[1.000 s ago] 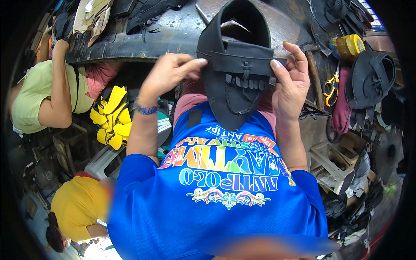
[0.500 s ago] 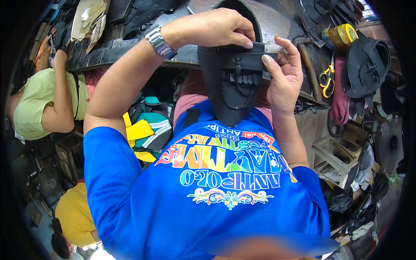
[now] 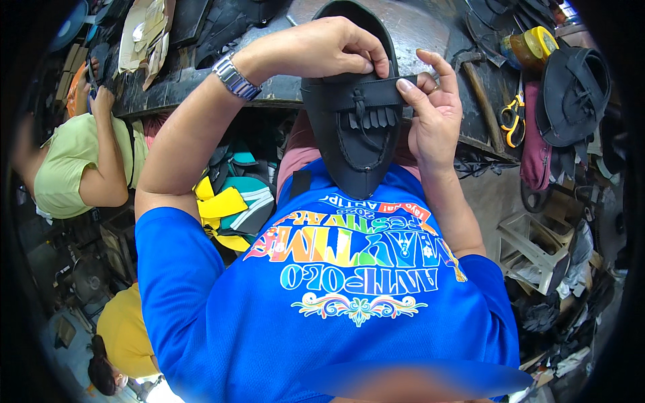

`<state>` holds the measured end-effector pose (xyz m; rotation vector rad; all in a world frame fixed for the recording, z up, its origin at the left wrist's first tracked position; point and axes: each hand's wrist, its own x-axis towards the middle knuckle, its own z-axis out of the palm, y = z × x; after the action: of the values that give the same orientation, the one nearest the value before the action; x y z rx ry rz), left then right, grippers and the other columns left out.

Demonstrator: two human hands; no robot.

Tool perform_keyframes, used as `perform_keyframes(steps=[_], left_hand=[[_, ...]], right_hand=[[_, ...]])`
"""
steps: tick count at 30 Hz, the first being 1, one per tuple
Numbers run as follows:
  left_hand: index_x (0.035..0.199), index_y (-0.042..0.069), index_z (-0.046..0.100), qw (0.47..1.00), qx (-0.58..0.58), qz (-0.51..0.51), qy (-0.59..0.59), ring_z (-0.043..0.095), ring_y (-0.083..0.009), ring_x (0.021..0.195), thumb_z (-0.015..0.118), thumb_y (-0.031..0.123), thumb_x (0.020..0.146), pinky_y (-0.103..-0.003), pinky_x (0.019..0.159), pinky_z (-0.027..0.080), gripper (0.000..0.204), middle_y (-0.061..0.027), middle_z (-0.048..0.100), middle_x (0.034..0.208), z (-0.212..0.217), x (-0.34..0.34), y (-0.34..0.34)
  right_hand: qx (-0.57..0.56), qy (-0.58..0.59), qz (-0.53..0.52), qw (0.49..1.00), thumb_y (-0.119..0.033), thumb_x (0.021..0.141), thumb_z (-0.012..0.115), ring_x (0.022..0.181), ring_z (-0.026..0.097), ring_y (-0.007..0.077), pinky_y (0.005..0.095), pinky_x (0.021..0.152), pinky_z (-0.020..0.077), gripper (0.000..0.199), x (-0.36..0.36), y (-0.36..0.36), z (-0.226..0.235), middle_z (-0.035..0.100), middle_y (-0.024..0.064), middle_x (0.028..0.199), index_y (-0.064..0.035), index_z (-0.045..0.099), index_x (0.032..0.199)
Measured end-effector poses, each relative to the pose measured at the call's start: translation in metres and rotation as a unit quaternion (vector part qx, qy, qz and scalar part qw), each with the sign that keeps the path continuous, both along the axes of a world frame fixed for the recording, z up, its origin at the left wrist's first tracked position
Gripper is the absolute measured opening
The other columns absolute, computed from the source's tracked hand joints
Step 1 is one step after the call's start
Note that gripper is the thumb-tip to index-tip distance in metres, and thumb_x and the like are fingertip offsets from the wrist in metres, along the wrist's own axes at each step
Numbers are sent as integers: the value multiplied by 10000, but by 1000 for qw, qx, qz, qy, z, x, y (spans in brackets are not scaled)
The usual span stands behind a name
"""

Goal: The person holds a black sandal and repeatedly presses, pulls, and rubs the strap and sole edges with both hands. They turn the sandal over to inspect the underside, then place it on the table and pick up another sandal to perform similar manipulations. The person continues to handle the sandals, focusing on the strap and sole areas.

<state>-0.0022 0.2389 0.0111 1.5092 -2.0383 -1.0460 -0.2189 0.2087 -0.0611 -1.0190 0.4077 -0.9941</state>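
Observation:
A black shoe upper [image 3: 324, 144] with a fringe and thin lace ties at its middle rests against my lap, its pointed toe toward my body. Across it runs a black strap [image 3: 379, 94]. My left hand [image 3: 329, 48], wearing a metal watch [image 3: 235, 77], bends over the shoe's opening, with thumb and finger closed at the strap's upper edge. Pinched between the thumb and fingers of my right hand [image 3: 437, 114] is the strap's right end. The left palm and the shoe's inner part are partly hidden.
A dark workbench [image 3: 269, 91] lies ahead. To the right are a hammer [image 3: 482, 107], yellow-handled scissors [image 3: 512, 121], a yellow-lidded jar [image 3: 531, 48] and another black shoe upper [image 3: 571, 101]. Yellow and green pieces [image 3: 225, 205] lie at left. A co-worker in light green [image 3: 80, 168] sits there.
The black flap that stood up above the strap no longer shows. My left fingers have shifted slightly along the strap's edge. The right hand keeps its pinch as the strap's right end tilts upward.

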Motion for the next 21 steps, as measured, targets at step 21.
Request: perform_keyframes(steps=[21], left_hand=[[918, 1, 650, 980, -28, 109, 165, 580, -101, 897, 740, 104, 879, -256, 825, 469, 142, -28, 627, 906, -4, -7, 69]], right_hand=[[282, 35, 116, 952, -206, 933, 684, 1092, 605, 201, 355, 910, 460, 534, -25, -10, -7, 640, 130, 1184, -29, 439, 1373]])
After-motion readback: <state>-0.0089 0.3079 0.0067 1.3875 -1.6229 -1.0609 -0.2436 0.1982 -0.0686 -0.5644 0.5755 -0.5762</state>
